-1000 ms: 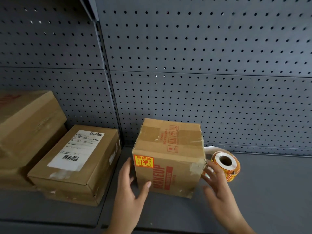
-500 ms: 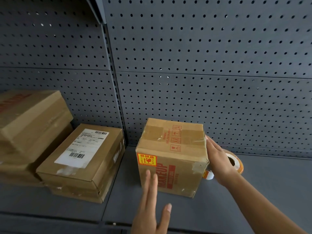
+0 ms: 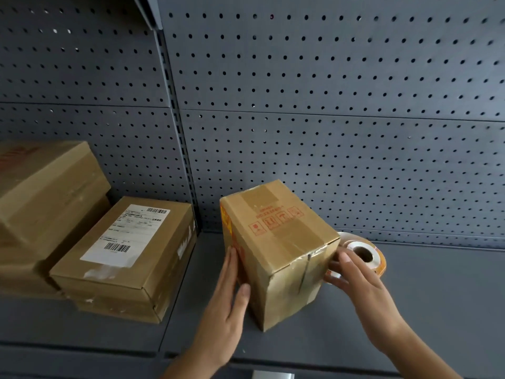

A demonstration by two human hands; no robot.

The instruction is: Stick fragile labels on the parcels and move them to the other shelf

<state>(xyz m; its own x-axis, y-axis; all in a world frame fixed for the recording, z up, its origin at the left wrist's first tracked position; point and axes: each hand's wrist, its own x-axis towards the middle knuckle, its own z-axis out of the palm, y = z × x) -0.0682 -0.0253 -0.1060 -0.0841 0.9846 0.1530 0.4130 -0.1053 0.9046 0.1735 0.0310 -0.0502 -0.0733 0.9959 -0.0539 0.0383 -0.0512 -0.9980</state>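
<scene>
Okay, my left hand (image 3: 226,305) presses flat, fingers straight, on the parcel's (image 3: 276,242) left face; my right hand (image 3: 360,283), fingers loose, touches its right face. Parcel sits mid-shelf (image 3: 423,296), one corner pointing at the front edge. Label roll (image 3: 363,253) just beside it, behind my right hand.

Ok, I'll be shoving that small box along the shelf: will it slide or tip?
The box looks about as tall as wide, so a low push should slide it; a high one might tip it. Its cardboard looks stiff, edges square, so it probably won't buckle.
</scene>
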